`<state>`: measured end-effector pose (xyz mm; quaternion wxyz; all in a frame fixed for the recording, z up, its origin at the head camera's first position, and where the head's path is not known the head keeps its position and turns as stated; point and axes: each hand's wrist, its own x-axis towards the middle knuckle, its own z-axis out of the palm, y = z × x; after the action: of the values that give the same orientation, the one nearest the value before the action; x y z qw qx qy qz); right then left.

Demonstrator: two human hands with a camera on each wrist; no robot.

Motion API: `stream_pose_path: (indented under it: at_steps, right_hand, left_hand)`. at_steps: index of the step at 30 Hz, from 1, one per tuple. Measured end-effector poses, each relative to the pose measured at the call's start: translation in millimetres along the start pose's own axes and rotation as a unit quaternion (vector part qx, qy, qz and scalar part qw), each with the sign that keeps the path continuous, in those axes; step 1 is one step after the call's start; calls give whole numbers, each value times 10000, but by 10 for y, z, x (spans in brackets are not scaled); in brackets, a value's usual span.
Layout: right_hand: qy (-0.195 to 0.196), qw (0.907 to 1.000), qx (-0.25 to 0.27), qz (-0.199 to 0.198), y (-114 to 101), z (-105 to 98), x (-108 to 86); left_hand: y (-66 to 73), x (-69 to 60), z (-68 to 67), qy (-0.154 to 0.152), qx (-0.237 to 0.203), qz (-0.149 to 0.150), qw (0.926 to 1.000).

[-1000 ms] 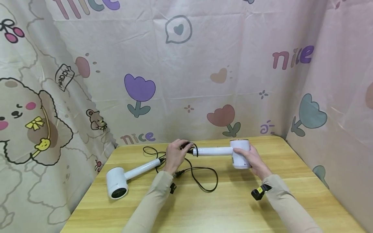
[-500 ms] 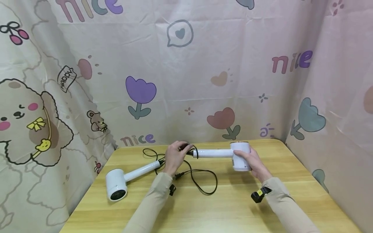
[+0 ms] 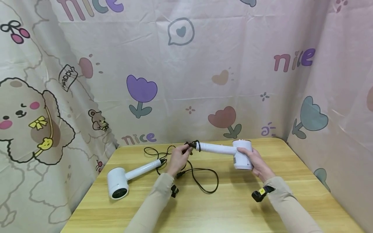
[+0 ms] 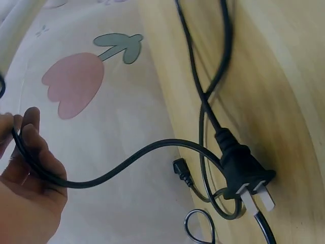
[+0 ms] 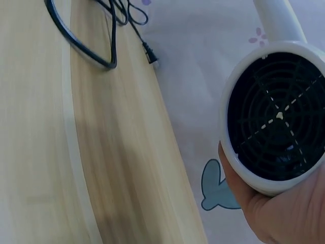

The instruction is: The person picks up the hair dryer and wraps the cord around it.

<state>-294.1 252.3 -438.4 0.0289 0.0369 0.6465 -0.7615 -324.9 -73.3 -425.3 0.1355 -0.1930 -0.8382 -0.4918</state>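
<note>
A white hair dryer [image 3: 218,148] is held above the table, its handle pointing left. The right hand [image 3: 257,163] grips its head; in the right wrist view the round dark grille [image 5: 279,117] faces the camera. At the handle's end the left hand [image 3: 178,158] pinches the black cord, which loops over the handle tip. In the left wrist view the cord [image 4: 122,165] runs out from the curled fingers of the left hand [image 4: 33,188], near a black two-pin plug [image 4: 246,170].
A second white hair dryer [image 3: 118,183] lies on the wooden table [image 3: 215,210] at the left, its handle towards the tangled cords. A black cord loop [image 3: 217,181] lies at mid-table. Printed curtains [image 3: 180,71] stand behind and at both sides.
The handle end of the held dryer has risen and tilts upward to the left. The left hand has turned slightly with the cord, and its fingers stand nearer the handle's end.
</note>
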Motion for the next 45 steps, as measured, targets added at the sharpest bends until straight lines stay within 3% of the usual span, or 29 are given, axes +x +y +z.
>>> stream_pose_path:
  at_steps: [5, 10, 14, 21, 25, 31, 35, 38, 45]
  right_hand:
    - [271, 9995, 148, -40, -44, 50, -27]
    - [605, 9978, 266, -103, -51, 101, -47]
    - [720, 9968, 285, -191, -68, 101, -52]
    - [525, 9983, 206, -108, -160, 48, -55]
    - [837, 9951, -329, -420, -219, 51, -52]
    - [1386, 9810, -1124, -761, -256, 69, -48]
    - [1559, 9737, -1436, -830, -237, 61, -56]
    - [1741, 9663, -1694, -852, -220, 38, -73]
    - [1740, 9564, -2082, -1079, -242, 10, -69]
  left_hand:
    - [3, -45, 85, -211, 535, 606, 9965]
    - [7, -110, 162, -435, 782, 1120, 9897]
    - [30, -132, 209, -401, 1031, 1204, 9865]
    - [73, -90, 254, -296, 1481, 1208, 9811]
    - [82, -66, 273, -387, 1738, 1238, 9762]
    - [68, -102, 297, -479, 2003, 1182, 9714]
    - [88, -162, 307, -393, 1933, 1302, 9717]
    - [119, -192, 307, -243, 1764, 1613, 9707]
    - [165, -107, 249, 687, 1484, 2378, 9574]
